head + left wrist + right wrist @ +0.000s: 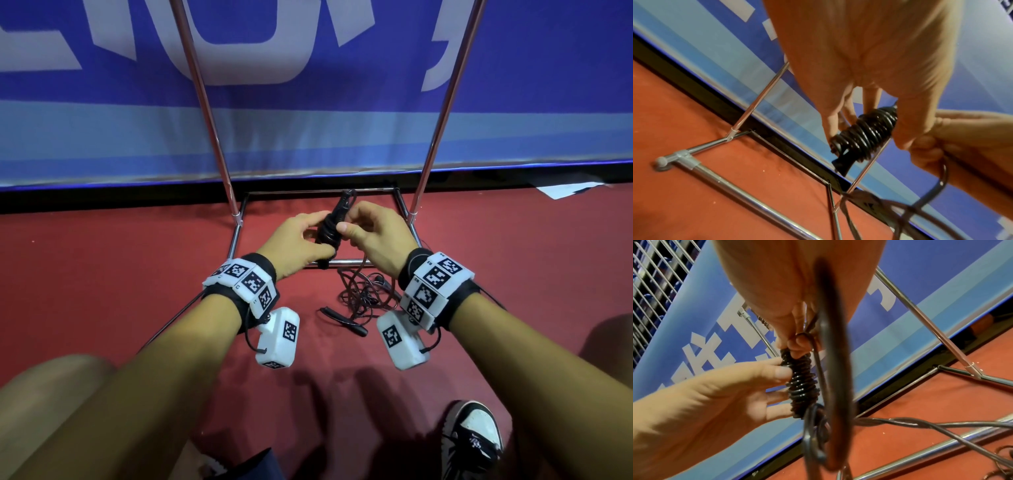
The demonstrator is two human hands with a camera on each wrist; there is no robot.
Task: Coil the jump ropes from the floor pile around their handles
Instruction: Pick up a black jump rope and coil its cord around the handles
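Gripping the coiled jump rope [329,229] above the metal stand [236,240], the left hand [296,243] clasps its wound handles; the right hand [373,233] pinches the loose cord near the floor pile [363,296].

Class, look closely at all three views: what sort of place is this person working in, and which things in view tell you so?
Probably a sports hall or gym. A red sports-type floor, a big blue printed banner along its edge, and a pile of jump ropes beside a metal stand suggest it.
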